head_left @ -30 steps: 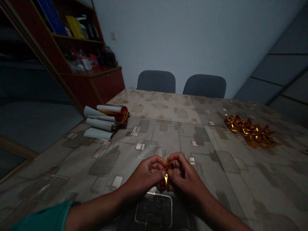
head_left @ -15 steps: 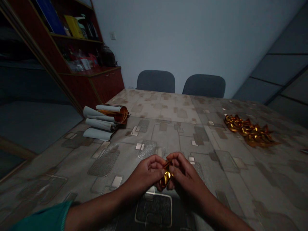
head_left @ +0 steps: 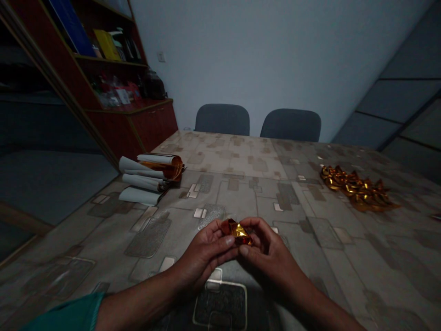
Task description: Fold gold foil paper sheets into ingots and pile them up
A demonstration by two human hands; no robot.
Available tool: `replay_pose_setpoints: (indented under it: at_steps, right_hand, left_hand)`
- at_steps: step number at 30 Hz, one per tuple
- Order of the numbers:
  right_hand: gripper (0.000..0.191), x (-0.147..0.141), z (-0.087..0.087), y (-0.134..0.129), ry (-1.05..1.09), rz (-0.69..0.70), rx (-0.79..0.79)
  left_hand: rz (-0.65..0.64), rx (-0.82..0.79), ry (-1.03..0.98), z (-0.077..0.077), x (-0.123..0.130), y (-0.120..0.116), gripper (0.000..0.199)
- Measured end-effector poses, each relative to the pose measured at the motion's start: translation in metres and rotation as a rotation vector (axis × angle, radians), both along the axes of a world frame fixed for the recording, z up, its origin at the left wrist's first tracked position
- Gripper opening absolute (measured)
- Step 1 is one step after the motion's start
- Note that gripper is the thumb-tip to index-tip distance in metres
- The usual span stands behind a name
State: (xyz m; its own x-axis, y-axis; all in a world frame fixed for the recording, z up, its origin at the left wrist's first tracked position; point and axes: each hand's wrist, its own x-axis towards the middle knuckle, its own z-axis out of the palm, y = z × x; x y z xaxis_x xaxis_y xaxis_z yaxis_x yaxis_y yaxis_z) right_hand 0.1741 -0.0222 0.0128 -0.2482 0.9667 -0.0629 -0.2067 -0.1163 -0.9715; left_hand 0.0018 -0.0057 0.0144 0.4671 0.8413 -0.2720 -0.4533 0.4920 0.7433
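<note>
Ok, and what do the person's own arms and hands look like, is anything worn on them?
The left hand and right hand are bare, with no gloves, and no watch or bracelet shows at either wrist. A teal sleeve covers the left arm above the forearm; no sleeve shows on the right arm.

Dim, underexposed view, gold foil (head_left: 239,233) glinting, wide-angle bowing toward the edges.

Grey chairs (head_left: 222,119) past patterned table (head_left: 234,156) — red wooden cabinet (head_left: 153,126) left.
</note>
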Motion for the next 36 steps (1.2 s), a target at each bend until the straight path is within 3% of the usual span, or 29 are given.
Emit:
replay_pose_setpoints:
  at_steps: [6,10,16,18,23,36]
  right_hand:
    - [0.027,0.009,0.018,0.001,-0.065,-0.003,0.052]
    - [0.019,0.017,0.027,0.001,-0.213,0.012,0.134]
    - [0.017,0.018,0.029,0.002,-0.483,0.090,0.384]
    - [0.019,0.018,0.026,0.001,-0.455,0.078,0.353]
    - [0.025,0.017,0.019,0.000,-0.264,0.049,0.096]
    - [0.007,0.004,0.009,-0.003,-0.449,-0.016,0.193]
  left_hand:
    - [-0.037,0.128,0.050,-0.011,-0.003,0.004,0.027]
    - [-0.109,0.113,0.097,-0.001,-0.006,0.005,0.021]
    - [-0.194,0.181,0.174,0.003,-0.005,0.004,0.035]
    - [-0.182,0.196,0.164,-0.001,-0.003,0.004,0.039]
    - [-0.153,0.186,0.116,-0.008,-0.001,0.004,0.041]
    - [-0.055,0.224,0.284,-0.008,0.006,-0.002,0.037]
